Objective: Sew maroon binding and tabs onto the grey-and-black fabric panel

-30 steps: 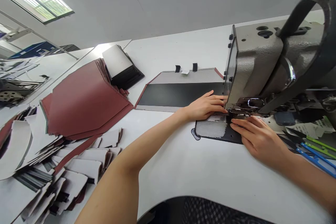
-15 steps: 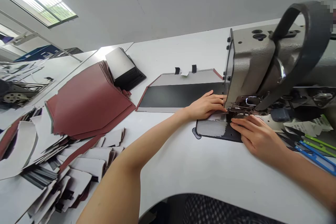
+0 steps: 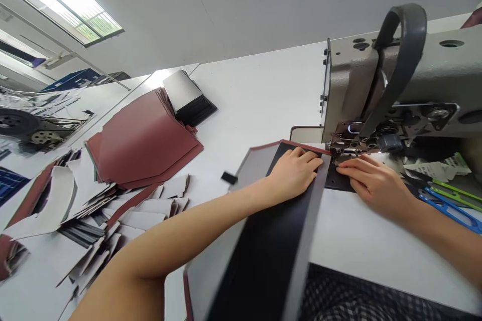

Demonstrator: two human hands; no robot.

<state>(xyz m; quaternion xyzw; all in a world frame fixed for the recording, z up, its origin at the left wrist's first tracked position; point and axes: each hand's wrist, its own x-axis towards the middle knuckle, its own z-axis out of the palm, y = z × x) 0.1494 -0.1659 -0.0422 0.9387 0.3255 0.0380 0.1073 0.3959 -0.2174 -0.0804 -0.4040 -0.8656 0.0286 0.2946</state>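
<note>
A long panel (image 3: 271, 241) with a black middle strip, grey borders and a red edge runs from my lap up to the presser foot (image 3: 344, 150) of the grey sewing machine (image 3: 376, 85). My left hand (image 3: 295, 170) lies flat on the panel's far end, fingers stretched toward the foot. My right hand (image 3: 371, 180) rests flat on the white table (image 3: 361, 241) and the dark plate right of the panel, fingertips just under the foot. Neither hand grips anything.
A stack of dark red cut pieces (image 3: 145, 143) and a black-and-grey stack (image 3: 190, 98) lie at the left. Loose white and red offcuts (image 3: 94, 220) are heaped nearer me. Blue and green snips (image 3: 450, 205) lie at the right. A small black tab (image 3: 228, 177) sits beside the panel.
The long panel, lying crosswise behind the machine before, now runs lengthwise from my lap to the presser foot. My left hand has come down onto it. The view has shifted left.
</note>
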